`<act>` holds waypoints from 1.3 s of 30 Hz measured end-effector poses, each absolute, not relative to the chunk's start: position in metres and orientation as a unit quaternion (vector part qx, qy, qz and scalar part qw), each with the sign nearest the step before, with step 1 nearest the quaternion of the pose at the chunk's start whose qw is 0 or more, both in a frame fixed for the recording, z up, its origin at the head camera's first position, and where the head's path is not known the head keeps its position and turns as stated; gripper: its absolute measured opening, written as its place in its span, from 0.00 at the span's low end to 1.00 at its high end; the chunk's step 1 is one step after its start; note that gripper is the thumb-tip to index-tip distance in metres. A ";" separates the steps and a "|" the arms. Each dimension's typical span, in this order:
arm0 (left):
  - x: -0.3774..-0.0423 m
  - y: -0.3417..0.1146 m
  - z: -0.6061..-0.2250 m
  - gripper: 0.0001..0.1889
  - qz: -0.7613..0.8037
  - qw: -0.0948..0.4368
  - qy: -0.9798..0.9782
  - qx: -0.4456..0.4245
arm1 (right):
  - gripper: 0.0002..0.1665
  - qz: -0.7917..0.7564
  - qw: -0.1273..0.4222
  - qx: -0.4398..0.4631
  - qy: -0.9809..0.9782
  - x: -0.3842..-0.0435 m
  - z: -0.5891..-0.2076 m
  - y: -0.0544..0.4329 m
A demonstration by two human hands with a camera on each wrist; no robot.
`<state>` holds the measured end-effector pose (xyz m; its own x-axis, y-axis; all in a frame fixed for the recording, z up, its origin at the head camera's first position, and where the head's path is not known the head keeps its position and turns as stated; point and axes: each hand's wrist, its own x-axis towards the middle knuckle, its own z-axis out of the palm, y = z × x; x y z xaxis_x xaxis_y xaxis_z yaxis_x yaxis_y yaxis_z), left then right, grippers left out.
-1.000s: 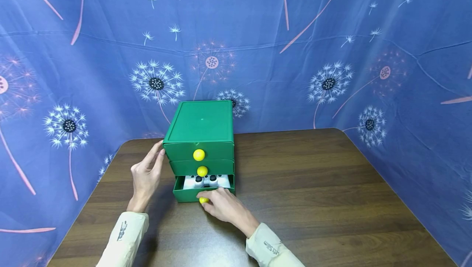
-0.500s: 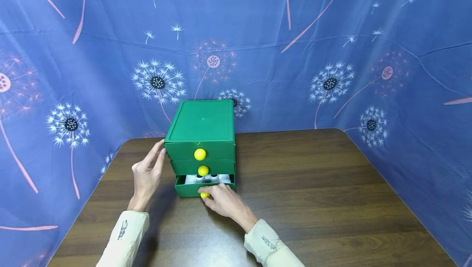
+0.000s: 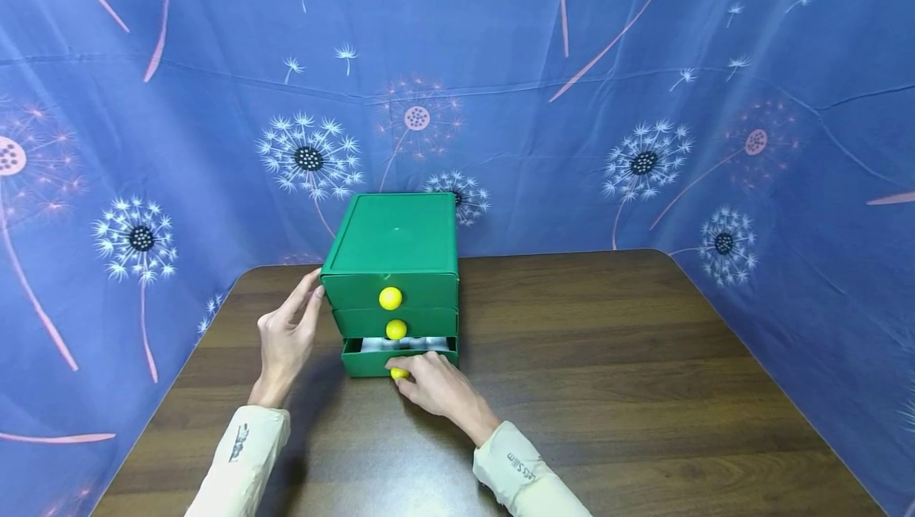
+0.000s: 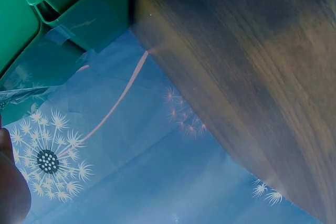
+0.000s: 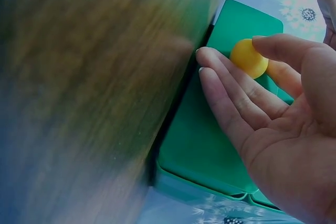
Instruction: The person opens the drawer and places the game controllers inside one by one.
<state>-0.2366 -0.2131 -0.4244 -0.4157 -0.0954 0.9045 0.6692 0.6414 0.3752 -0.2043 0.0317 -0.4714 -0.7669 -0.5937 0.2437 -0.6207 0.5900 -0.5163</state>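
A green drawer cabinet [image 3: 396,233] with yellow ball knobs stands on the table. Its bottom drawer [image 3: 366,366] is partly pulled out, and inside shows a strip of a white game controller [image 3: 375,345], mostly hidden. With thumb and fingers my right hand [image 3: 439,391] pinches the drawer's yellow knob [image 3: 399,373]; the right wrist view shows the knob [image 5: 249,60] between thumb and fingertips, the other fingers lying along the green front. My left hand [image 3: 284,342] touches the cabinet's upper left front edge with its fingertips; only a bit of it appears in the left wrist view.
The upper knob [image 3: 390,298] and middle knob [image 3: 395,329] sit on two closed drawers. Behind the wooden table [image 3: 608,374] hangs a blue curtain [image 3: 529,167] with a dandelion print.
The bottom drawer has slid inward with my right hand on its knob, covering more of the controller. My left hand keeps its place against the cabinet.
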 end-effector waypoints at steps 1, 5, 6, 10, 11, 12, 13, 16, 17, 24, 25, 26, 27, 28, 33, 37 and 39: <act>-0.237 -0.213 -0.424 0.23 -0.379 0.504 -0.752 -0.190 | 0.16 0.298 0.024 0.340 -0.892 -0.205 -0.472 0.032; -0.237 -0.213 -0.424 0.23 -0.383 0.502 -0.752 -0.189 | 0.16 0.293 0.028 0.339 -0.894 -0.208 -0.473 0.031; -0.237 -0.213 -0.424 0.23 -0.383 0.502 -0.752 -0.189 | 0.16 0.291 0.028 0.337 -0.895 -0.208 -0.473 0.031; -0.237 -0.213 -0.425 0.23 -0.381 0.503 -0.752 -0.189 | 0.16 0.286 0.027 0.330 -0.899 -0.210 -0.473 0.030; -0.237 -0.214 -0.425 0.23 -0.381 0.503 -0.753 -0.189 | 0.17 0.286 0.027 0.329 -0.900 -0.210 -0.473 0.030; -0.237 -0.214 -0.425 0.23 -0.381 0.503 -0.752 -0.189 | 0.17 0.286 0.027 0.328 -0.900 -0.211 -0.473 0.029; -0.237 -0.214 -0.425 0.23 -0.381 0.503 -0.752 -0.189 | 0.17 0.285 0.027 0.328 -0.900 -0.211 -0.473 0.029; -0.238 -0.214 -0.426 0.23 -0.384 0.503 -0.751 -0.189 | 0.16 0.287 0.029 0.328 -0.899 -0.213 -0.474 0.029; -0.238 -0.214 -0.426 0.23 -0.386 0.502 -0.750 -0.189 | 0.16 0.288 0.031 0.328 -0.899 -0.213 -0.474 0.029; -0.238 -0.214 -0.426 0.23 -0.388 0.502 -0.749 -0.191 | 0.16 0.289 0.041 0.329 -0.898 -0.217 -0.476 0.030; -0.238 -0.213 -0.426 0.23 -0.388 0.502 -0.749 -0.191 | 0.16 0.290 0.041 0.329 -0.898 -0.217 -0.476 0.030; -0.237 -0.213 -0.426 0.23 -0.388 0.502 -0.749 -0.191 | 0.16 0.290 0.041 0.329 -0.898 -0.218 -0.476 0.030; -0.237 -0.213 -0.426 0.23 -0.388 0.502 -0.749 -0.190 | 0.16 0.291 0.041 0.329 -0.897 -0.218 -0.476 0.030; -0.237 -0.213 -0.426 0.23 -0.388 0.502 -0.749 -0.190 | 0.16 0.291 0.041 0.330 -0.897 -0.218 -0.476 0.030; -0.237 -0.213 -0.426 0.22 -0.389 0.502 -0.749 -0.189 | 0.15 0.293 0.042 0.333 -0.895 -0.220 -0.476 0.030; -0.238 -0.212 -0.425 0.22 -0.390 0.502 -0.748 -0.189 | 0.15 0.296 0.038 0.331 -0.895 -0.220 -0.476 0.031; -0.238 -0.212 -0.425 0.22 -0.390 0.503 -0.747 -0.190 | 0.16 0.296 0.036 0.330 -0.895 -0.221 -0.476 0.031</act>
<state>-0.2380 -0.2123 -0.4254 -0.4210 -0.1091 0.9005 0.6769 0.6231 0.3919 -0.2212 0.0309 -0.4758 -0.7790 -0.5704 0.2606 -0.6132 0.6061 -0.5066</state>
